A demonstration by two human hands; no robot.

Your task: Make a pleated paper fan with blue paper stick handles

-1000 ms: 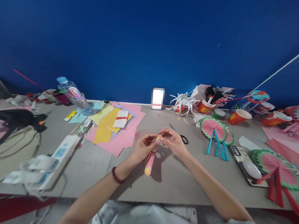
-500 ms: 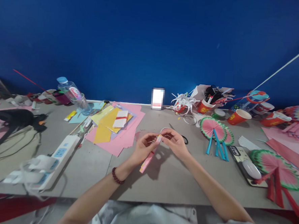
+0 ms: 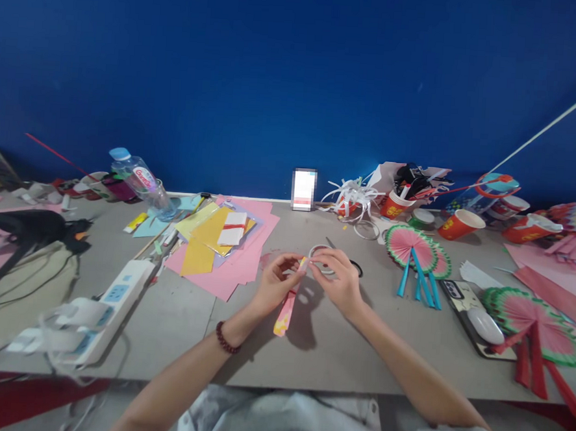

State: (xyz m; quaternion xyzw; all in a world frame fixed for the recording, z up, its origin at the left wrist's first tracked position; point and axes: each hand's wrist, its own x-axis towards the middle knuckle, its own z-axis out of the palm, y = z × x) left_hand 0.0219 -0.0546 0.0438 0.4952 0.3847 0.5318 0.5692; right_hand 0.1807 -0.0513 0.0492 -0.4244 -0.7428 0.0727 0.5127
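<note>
Under both hands we've got the grey table (image 3: 174, 325) running wide. Out past the left fingers sits a spread of pink and yellow paper sheets (image 3: 238, 268), and farther off that way lies a white power strip (image 3: 117, 293). Off beyond the right fingers, well apart, lie the pink paper fans (image 3: 413, 248) with blue handles.

Now the centre. Our left hand (image 3: 274, 285) and right hand (image 3: 341, 282) meet fingertip to fingertip above the table. Between them is the folded pink strip (image 3: 285, 313). Its top end is right at the fingers, and its long axis hangs down and back toward us, with the yellow-tipped tail free in the air. The left thumb and fingers are pinched closed on that top end, carrying the strip. The right fingertips close in on the same end from the other side. Neither hand is nearer, as both are on it.

Just behind the right fingers is a white tape ring (image 3: 318, 248). We can't tell whether it's touched or merely close. Black scissors (image 3: 356, 268) peek out just beyond the right knuckles.
</note>
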